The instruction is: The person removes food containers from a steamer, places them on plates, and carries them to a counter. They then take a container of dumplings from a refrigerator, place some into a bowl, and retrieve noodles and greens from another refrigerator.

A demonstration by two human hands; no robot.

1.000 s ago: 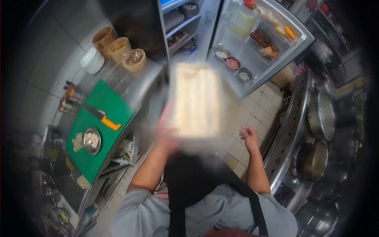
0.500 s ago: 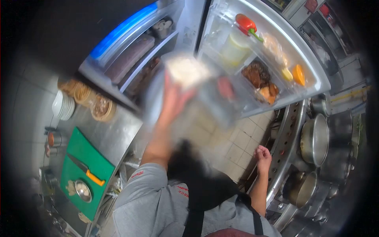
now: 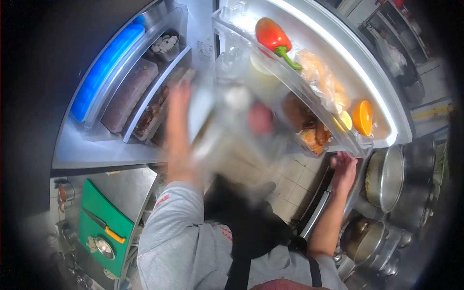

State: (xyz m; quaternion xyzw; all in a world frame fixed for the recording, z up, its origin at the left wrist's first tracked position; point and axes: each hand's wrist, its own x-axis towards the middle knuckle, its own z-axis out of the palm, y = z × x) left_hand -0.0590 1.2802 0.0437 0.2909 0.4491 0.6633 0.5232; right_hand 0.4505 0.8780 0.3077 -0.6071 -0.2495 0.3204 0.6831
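Observation:
Inside the open refrigerator, my left hand [image 3: 181, 92] reaches beside the lower shelf [image 3: 157, 94], its fingers smeared by motion. Something pale shows at its fingertips; I cannot tell whether the hand holds it. A tray of dark brown food [image 3: 151, 115] sits just left of that hand. My right hand [image 3: 343, 175] has its fingers bent against the edge of the refrigerator door [image 3: 399, 118]. Above it, the door rack holds an orange half [image 3: 362, 118], a lemon piece [image 3: 343, 121], a bagged pale item [image 3: 321, 79] and a red bell pepper [image 3: 271, 36].
A green cutting board [image 3: 108, 220] on the steel counter at left bears an orange-handled knife [image 3: 112, 233] and a small metal bowl [image 3: 104, 247]. Large pots [image 3: 385, 179] stand on the stove at right. A metal cup of white pieces [image 3: 165, 44] stands in the refrigerator.
My left hand, earlier around a blurred whitish block before the refrigerator, has moved into it. My right hand has risen to the door's edge. The view is closer to the shelves.

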